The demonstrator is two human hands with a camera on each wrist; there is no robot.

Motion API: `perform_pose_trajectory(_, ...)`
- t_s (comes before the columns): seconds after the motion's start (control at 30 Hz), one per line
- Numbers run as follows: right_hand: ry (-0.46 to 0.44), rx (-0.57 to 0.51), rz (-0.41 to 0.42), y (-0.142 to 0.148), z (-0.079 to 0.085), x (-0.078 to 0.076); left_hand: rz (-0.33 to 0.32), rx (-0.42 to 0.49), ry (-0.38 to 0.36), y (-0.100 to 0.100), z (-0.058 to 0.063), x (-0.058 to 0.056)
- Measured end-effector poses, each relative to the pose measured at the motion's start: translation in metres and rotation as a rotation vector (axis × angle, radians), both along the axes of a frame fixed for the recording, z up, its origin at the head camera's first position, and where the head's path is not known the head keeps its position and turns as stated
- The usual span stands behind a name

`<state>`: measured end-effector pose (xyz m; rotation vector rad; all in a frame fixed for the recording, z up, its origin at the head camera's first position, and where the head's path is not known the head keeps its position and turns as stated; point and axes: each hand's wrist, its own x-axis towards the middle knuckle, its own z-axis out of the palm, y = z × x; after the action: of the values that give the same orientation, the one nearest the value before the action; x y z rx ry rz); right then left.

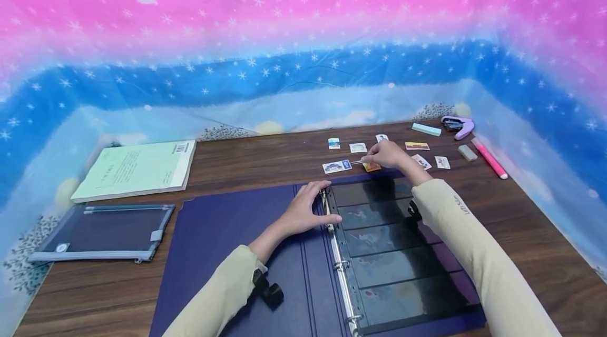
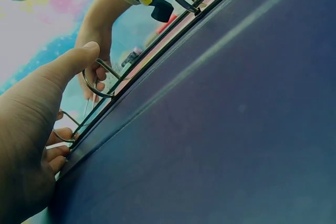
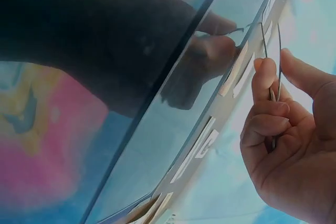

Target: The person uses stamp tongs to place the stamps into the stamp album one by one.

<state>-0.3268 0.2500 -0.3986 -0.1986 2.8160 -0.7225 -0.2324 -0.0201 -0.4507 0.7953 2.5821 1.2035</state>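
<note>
A purple ring binder (image 1: 237,242) lies spread flat, with a black sheet of clear pockets (image 1: 389,258) on its metal rings. My left hand (image 1: 303,211) rests along the top of the rings, thumb and fingers spread apart. Beyond the binder's top edge, my right hand (image 1: 386,155) pinches metal tweezers (image 3: 279,51) between thumb and fingers. In the right wrist view the two prongs stand apart. Their tips reach the right end of a white-and-blue stamp (image 1: 337,167) on the table. An orange stamp (image 1: 372,167) lies partly hidden under the right hand.
Several more small stamps (image 1: 358,148) lie on the wooden table behind the binder. At the right are a lilac stapler (image 1: 466,127), a pale green strip (image 1: 426,129), an eraser (image 1: 467,153) and a pink marker (image 1: 489,158). A book (image 1: 137,168) and zip pouch (image 1: 109,234) lie left.
</note>
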Motion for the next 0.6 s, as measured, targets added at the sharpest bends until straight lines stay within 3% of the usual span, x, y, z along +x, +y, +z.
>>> perform_pose_trajectory(0.4, -0.052, -0.041, 0.015, -0.003, 0.000, -0.007, 0.003, 0.000, -0.007, -0.001, 0.002, 0.002)
perform_pose_trajectory(0.6, -0.025, 0.008, 0.015, -0.010, 0.003, -0.005, 0.008, 0.002, 0.000, -0.001, 0.001, 0.001)
